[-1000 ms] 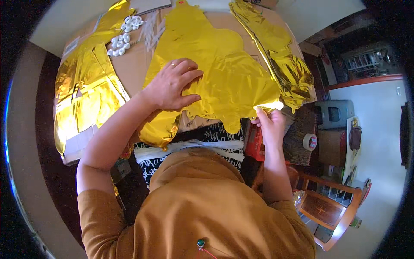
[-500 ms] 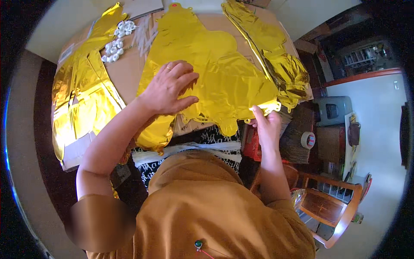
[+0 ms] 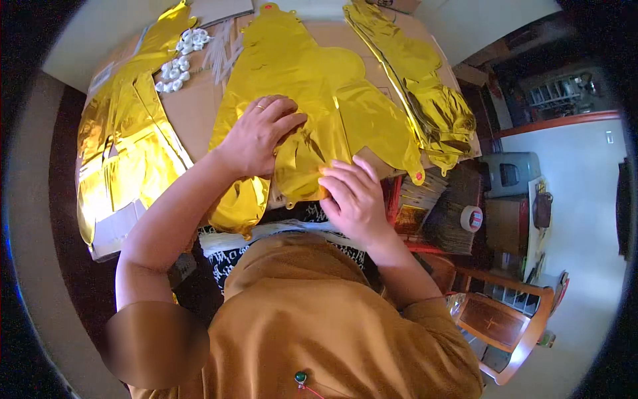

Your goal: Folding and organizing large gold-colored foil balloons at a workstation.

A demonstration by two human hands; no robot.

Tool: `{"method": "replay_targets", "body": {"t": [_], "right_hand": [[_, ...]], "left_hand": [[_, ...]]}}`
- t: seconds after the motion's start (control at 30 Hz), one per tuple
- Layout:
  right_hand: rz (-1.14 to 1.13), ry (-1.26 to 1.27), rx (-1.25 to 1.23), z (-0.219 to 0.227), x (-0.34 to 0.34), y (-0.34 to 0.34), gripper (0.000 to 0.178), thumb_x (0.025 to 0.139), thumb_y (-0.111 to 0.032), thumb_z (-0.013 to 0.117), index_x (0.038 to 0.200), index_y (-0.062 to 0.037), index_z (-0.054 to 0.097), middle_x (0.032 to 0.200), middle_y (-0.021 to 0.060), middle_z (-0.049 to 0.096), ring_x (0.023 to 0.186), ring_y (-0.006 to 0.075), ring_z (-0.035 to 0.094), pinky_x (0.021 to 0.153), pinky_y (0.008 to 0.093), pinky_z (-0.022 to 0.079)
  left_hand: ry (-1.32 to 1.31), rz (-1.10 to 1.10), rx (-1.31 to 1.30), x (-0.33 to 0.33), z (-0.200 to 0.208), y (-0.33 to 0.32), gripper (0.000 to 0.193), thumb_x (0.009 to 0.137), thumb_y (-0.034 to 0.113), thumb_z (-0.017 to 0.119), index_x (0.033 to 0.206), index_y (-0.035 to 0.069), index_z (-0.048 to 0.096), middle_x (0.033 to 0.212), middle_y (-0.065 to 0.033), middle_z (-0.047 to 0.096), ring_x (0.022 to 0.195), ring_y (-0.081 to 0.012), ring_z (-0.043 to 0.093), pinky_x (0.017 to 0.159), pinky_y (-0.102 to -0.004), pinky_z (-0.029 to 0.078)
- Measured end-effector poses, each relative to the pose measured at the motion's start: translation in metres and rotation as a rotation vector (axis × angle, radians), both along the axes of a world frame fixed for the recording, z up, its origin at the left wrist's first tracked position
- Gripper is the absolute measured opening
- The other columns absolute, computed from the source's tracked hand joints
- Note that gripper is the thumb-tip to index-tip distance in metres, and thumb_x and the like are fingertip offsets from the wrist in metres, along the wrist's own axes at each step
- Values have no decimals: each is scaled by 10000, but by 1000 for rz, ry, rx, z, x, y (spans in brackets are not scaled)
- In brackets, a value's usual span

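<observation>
A flat gold foil balloon (image 3: 299, 73) with rounded lobes and small tabs lies on the cardboard-covered table in front of me. My left hand (image 3: 262, 136), a ring on one finger, rests on its left part, fingers bent over a raised fold of the foil; the thumb is hidden. Close to the table's near edge, my right hand (image 3: 355, 203) pinches the balloon's lower edge between thumb and fingers. The foil is creased and gathered between both hands. At the balloon's lower right, a tab with a red dot lies near the table edge.
More gold foil balloons lie at left (image 3: 126, 146) and right (image 3: 425, 80). White bundles (image 3: 176, 70) and thin clear strips (image 3: 222, 53) sit at the back left. A tape roll (image 3: 471, 218), stacked cardboard (image 3: 452, 206) and a wooden chair (image 3: 498, 319) stand to the right.
My right hand has moved left from the balloon's lower right corner to its lower middle edge, folding foil toward my left hand. The left hand has stayed nearly in place.
</observation>
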State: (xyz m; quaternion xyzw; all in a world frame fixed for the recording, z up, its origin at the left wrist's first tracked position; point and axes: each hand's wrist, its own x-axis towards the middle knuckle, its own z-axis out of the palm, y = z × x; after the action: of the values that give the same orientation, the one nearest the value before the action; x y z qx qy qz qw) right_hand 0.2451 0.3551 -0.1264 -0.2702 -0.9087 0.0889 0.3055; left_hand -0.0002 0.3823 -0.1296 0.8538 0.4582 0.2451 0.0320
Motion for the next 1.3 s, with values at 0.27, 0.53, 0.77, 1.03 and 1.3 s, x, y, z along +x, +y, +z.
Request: {"method": "replay_targets", "body": {"t": [0.27, 0.53, 0.77, 1.03, 1.3], "right_hand": [[54, 7, -114, 11, 42, 53, 289, 839, -167, 590, 1105, -61, 631, 1167, 107, 617, 1151, 278, 542, 1052, 484, 315], [93, -263, 29, 1, 26, 67, 341, 858, -167, 581, 1182, -60, 583, 1297, 83, 535, 1227, 271, 472, 1067, 467, 294], [89, -237, 13, -5, 28, 65, 424, 815, -180, 628, 1213, -55, 549, 1312, 94, 517, 1231, 303, 458, 1049, 461, 318], [96, -274, 17, -6, 26, 66, 450, 828, -248, 596, 1222, -40, 531, 1317, 130, 489, 1246, 343, 415, 1054, 486, 292], [119, -455, -37, 0, 44, 45, 658, 796, -307, 629, 1353, -39, 402, 1440, 129, 355, 1322, 340, 319, 1094, 507, 208]], "left_hand": [[-5, 26, -35, 1, 1, -3, 583, 617, 183, 669, 1171, 48, 549, 1166, -167, 509, 1139, -365, 467, 981, -454, 372], [-37, 22, -1, 3, 7, -5, 540, 683, 274, 692, 1157, 51, 560, 1144, -168, 527, 1124, -355, 487, 970, -454, 383], [-211, 10, -1, -2, 20, 12, 321, 768, 172, 632, 1054, 27, 616, 1085, -178, 594, 1061, -355, 544, 916, -436, 430], [-99, -219, 106, 45, -8, 34, 294, 798, 106, 626, 1078, 20, 607, 1136, -149, 600, 1093, -332, 547, 937, -428, 434], [-152, -229, -19, 41, -10, 37, 343, 816, 111, 616, 1145, 20, 578, 1184, -143, 581, 1117, -314, 527, 950, -422, 415]]}}
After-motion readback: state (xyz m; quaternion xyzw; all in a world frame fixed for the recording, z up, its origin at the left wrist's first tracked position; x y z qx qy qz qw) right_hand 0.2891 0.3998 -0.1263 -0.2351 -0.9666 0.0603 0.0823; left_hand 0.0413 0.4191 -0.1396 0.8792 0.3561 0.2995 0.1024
